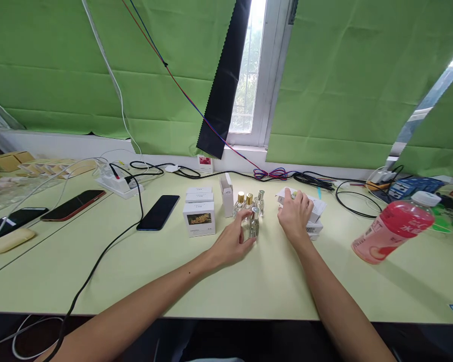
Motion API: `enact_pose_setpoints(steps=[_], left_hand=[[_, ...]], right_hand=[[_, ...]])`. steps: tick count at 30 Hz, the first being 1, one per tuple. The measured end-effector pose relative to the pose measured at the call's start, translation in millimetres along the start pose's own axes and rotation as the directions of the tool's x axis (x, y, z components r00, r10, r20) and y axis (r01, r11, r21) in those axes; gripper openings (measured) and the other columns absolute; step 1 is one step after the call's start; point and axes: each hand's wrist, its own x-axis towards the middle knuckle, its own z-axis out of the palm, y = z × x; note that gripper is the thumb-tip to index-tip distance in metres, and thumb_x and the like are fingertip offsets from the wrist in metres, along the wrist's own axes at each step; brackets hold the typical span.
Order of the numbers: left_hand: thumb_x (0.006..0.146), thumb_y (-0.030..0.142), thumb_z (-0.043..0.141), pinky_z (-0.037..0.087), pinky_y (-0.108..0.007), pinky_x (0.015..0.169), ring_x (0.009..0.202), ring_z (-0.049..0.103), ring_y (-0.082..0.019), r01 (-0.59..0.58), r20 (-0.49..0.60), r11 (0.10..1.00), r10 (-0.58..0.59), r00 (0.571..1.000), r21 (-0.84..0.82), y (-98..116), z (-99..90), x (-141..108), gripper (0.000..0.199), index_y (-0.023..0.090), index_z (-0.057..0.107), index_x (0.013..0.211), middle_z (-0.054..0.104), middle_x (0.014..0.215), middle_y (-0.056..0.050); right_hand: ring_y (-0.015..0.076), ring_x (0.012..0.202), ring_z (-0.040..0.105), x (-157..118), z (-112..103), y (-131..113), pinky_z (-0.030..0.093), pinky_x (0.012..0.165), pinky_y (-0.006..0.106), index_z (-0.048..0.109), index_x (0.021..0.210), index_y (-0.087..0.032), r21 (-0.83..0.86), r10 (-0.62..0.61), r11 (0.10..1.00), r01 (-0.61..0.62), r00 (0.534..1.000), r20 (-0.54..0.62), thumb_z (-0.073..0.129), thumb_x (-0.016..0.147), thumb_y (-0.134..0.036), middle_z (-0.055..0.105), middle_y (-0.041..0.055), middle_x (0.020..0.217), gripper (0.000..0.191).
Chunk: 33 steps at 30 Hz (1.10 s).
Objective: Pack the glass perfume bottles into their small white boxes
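My left hand (pixel 232 241) has its thumb and fingers closed around a small clear glass bottle (pixel 253 224) with a silver cap, which stands upright on the table. Just behind it are several similar bottles, some with gold caps (pixel 249 199) and one with a silver cap (pixel 261 201). To the right, the fingers of my right hand (pixel 296 216) curl over a small white box (pixel 316 210) that lies tilted on other white boxes (pixel 314 229); the fingertips are partly hidden. An upright white carton (pixel 226 195), apparently open at the top, stands left of the bottles.
White boxes (pixel 199 219) stand in a row at left, beside a dark phone (pixel 158 212). A pink drink bottle (pixel 394 229) stands at right. Black cables (pixel 313 180) run along the wall; one cable (pixel 109 247) crosses the table's left side. More phones (pixel 73 205) lie far left.
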Motion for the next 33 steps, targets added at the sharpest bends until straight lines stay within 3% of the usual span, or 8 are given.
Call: enact_pose_setpoints(steps=[10, 15, 18, 22, 26, 30, 33], left_hand=[[0.087, 0.036, 0.063, 0.038, -0.026, 0.055, 0.058, 0.052, -0.016, 0.017, -0.016, 1.0, -0.017, 1.0, -0.001, -0.3, 1.4, 0.0, 0.063, 0.025, 0.036, 0.142, 0.047, 0.061, 0.008], [0.088, 0.034, 0.062, 0.043, -0.026, 0.057, 0.058, 0.055, -0.014, 0.01, -0.002, 0.995, -0.011, 1.0, -0.098, 2.0, 1.5, -0.8, 0.061, 0.026, 0.036, 0.142, 0.056, 0.072, 0.005], [0.087, 0.034, 0.063, 0.044, -0.025, 0.056, 0.056, 0.054, -0.011, 0.007, -0.003, 0.99, -0.007, 1.0, -0.144, 2.0, 2.0, -0.8, 0.062, 0.027, 0.036, 0.142, 0.059, 0.08, 0.003], [0.087, 0.035, 0.063, 0.046, -0.023, 0.055, 0.055, 0.054, -0.009, -0.012, 0.028, 0.985, 0.017, 0.999, -0.173, 0.1, 2.2, -0.9, 0.063, 0.028, 0.035, 0.143, 0.061, 0.086, 0.002], [0.088, 0.032, 0.064, 0.052, -0.025, 0.059, 0.058, 0.057, -0.009, -0.057, 0.041, 0.984, 0.064, 0.997, -0.168, 0.1, 3.1, -1.9, 0.067, 0.027, 0.032, 0.146, 0.067, 0.098, -0.003], [0.09, 0.029, 0.062, 0.06, -0.03, 0.073, 0.09, 0.067, -0.017, -0.187, -0.072, 0.969, 0.177, 0.982, -0.159, 1.6, 4.4, -1.0, 0.055, 0.026, 0.037, 0.14, 0.06, 0.124, -0.012], [0.093, 0.026, 0.059, 0.061, -0.034, 0.08, 0.103, 0.064, -0.018, -0.36, -0.281, 0.929, 0.324, 0.903, -0.084, 2.0, 2.2, 0.8, 0.047, 0.027, 0.039, 0.136, 0.049, 0.133, -0.012]], right_hand=[[0.034, 0.118, 0.047, -0.4, -1.2, -0.9, 0.03, 0.101, 0.047, 0.061, 0.123, -0.012, 0.052, -0.003, 0.999, 0.008, 0.996, -0.093, 0.053, 0.078, -0.008, 0.06, 0.0218, 0.121, 0.046], [0.0335, 0.124, 0.048, 2.8, -6.6, -6.3, 0.028, 0.108, 0.053, 0.053, 0.135, -0.016, 0.238, 0.003, 0.969, 0.06, 0.966, -0.258, 0.042, 0.088, -0.01, 0.058, 0.02, 0.133, 0.049], [0.0324, 0.132, 0.046, 3.0, -15.5, -15.2, 0.028, 0.111, 0.055, 0.045, 0.143, -0.019, 0.4, 0.002, 0.905, 0.146, 0.938, -0.347, 0.037, 0.096, -0.017, 0.054, 0.0184, 0.14, 0.048], [0.0289, 0.136, 0.046, -4.7, -26.5, -28.9, 0.038, 0.11, 0.05, 0.036, 0.148, -0.02, 0.601, -0.005, 0.729, 0.326, 0.881, -0.473, 0.037, 0.101, -0.027, 0.052, 0.0191, 0.142, 0.048], [0.0308, 0.13, 0.053, -16.5, -25.5, -36.9, 0.046, 0.105, 0.049, 0.03, 0.15, -0.017, 0.725, 0.073, 0.598, 0.341, 0.878, -0.473, 0.037, 0.101, -0.037, 0.052, 0.0225, 0.138, 0.053], [0.0319, 0.129, 0.055, -24.0, -20.0, -40.1, 0.05, 0.1, 0.049, 0.019, 0.152, -0.015, 0.77, 0.106, 0.522, 0.367, 0.868, -0.486, 0.032, 0.101, -0.045, 0.052, 0.0246, 0.132, 0.061], [0.0317, 0.125, 0.059, -27.1, -21.0, -42.7, 0.051, 0.099, 0.049, 0.017, 0.152, -0.015, 0.746, 0.092, 0.508, 0.431, 0.834, -0.545, 0.029, 0.102, -0.048, 0.053, 0.0251, 0.13, 0.061]])
